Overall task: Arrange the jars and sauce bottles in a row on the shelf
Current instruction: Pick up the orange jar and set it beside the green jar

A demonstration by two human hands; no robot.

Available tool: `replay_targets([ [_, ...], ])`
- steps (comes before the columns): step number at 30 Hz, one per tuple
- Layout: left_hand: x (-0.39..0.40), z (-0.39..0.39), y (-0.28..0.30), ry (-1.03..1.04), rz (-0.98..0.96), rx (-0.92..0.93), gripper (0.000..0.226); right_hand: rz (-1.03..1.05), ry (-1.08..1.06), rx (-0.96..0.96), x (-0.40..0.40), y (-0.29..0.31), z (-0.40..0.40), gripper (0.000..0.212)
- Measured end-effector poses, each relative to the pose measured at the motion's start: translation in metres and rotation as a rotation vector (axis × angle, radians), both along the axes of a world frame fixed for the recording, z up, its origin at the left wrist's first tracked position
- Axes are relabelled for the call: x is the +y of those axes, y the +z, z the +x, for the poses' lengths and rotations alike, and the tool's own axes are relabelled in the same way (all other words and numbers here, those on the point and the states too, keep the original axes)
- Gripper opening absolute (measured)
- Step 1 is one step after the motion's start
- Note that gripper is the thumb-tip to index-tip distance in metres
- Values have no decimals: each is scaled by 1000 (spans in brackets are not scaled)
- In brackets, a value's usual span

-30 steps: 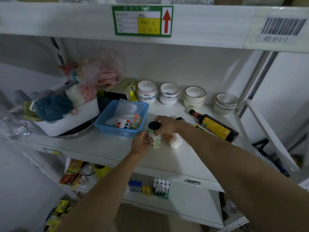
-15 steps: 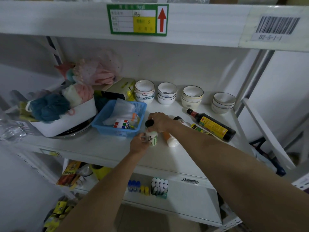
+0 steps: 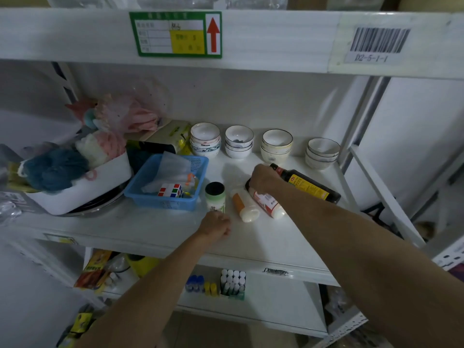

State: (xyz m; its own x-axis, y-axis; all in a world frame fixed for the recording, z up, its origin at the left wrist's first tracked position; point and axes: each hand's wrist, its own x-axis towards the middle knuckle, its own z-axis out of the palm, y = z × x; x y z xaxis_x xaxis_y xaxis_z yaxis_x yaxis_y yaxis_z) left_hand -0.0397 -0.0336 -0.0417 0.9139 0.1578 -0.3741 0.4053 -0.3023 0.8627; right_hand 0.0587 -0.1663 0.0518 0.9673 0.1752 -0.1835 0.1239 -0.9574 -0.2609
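Observation:
A small white jar (image 3: 215, 197) with a black lid and green label stands upright on the white shelf (image 3: 155, 229), beside the blue basket. My left hand (image 3: 216, 227) rests just in front of it, fingers curled, apart from the jar. Two bottles lie on their sides to the right: a white one with an orange label (image 3: 244, 208) and a white one with a red label (image 3: 267, 203). My right hand (image 3: 262, 179) grips the top end of the red-label bottle. A dark soy sauce bottle (image 3: 307, 184) lies behind it.
A blue basket (image 3: 150, 194) holding a puzzle cube and plastic bags sits left of the jar. A white bin (image 3: 82, 187) of bath sponges stands further left. Stacked bowls (image 3: 276, 145) line the back wall. A lower shelf holds small bottles.
The jar was set upright on the shelf and my left hand let go, drawing back toward the front edge. My right hand left the jar's lid and moved right onto the red-label bottle.

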Motion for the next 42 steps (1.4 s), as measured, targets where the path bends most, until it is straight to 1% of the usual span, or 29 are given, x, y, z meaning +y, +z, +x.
replay_targets([
  [2, -15, 8, -1, -35, 47, -14, 26, -47, 23, 12, -4, -13, -2, 16],
  [4, -31, 14, 1, -15, 46, -31, 28, -39, 63, 14, -5, -27, -2, 29],
  [7, -46, 25, -4, 60, 28, -46, 34, -70, 94, -19, -3, -36, -9, 39],
  [10, -54, 33, -11, 143, -60, -56, 41, -129, 115, -22, 2, -45, -13, 44],
  [12, -58, 35, -13, 195, -123, -45, 42, -93, 89, 0, 4, -50, -15, 42],
  [14, -60, 36, -15, 227, -123, -28, 40, -44, 61, 3, 3, -50, -17, 41],
  [16, -58, 37, -22, 247, -109, -10, 37, 8, 33, 8, -2, -51, -18, 46],
  [17, -56, 37, -25, 261, -139, 2, 35, 37, 25, 19, -5, -52, -20, 47],
  [19, -51, 36, -30, 268, -189, 23, 28, 90, 4, 28, -11, -57, -21, 40],
  [21, -48, 30, -28, 244, -199, 25, 17, 188, -47, -3, -15, -62, -22, 37],
  [22, -47, 27, -26, 231, -203, 20, 11, 201, -41, 3, -16, -63, -23, 30],
  [23, -47, 23, -23, 223, -203, 16, 10, 182, -26, 47, -17, -62, -24, 22],
  [24, -46, 19, -21, 215, -200, 13, 13, 170, -19, 114, -17, -60, -26, 17],
  [25, -45, 17, -21, 204, -189, 9, 17, 182, -24, 188, -17, -59, -29, 18],
  [27, -41, 15, -23, 192, -184, -18, 18, 232, -15, 275, -19, -58, -30, 24],
  [29, -39, 12, -24, 190, -182, -58, 15, 274, -7, 331, -22, -59, -29, 17],
  [30, -38, 11, -25, 189, -174, -87, 18, 294, 8, 360, -24, -60, -29, 15],
  [31, -37, 9, -26, 186, -163, -119, 20, 315, 26, 380, -26, -60, -28, 19],
  [32, -36, 8, -27, 189, -153, -155, 19, 353, 42, 391, -29, -60, -27, 26],
  [35, -37, 0, -27, 209, -130, -243, 10, 503, 44, 455, -35, -59, -31, 47],
  [37, -39, -5, -28, 206, -102, -310, 15, 533, 23, 461, -38, -63, -29, 54],
  [38, -40, -7, -28, 205, -84, -343, 21, 540, 17, 453, -39, -69, -26, 58],
  [41, -43, -12, -30, 166, -9, -431, 59, 579, 24, 427, -37, -66, -27, 62],
  [42, -45, -13, -30, 150, 49, -463, 68, 584, 27, 432, -37, -61, -29, 61],
])
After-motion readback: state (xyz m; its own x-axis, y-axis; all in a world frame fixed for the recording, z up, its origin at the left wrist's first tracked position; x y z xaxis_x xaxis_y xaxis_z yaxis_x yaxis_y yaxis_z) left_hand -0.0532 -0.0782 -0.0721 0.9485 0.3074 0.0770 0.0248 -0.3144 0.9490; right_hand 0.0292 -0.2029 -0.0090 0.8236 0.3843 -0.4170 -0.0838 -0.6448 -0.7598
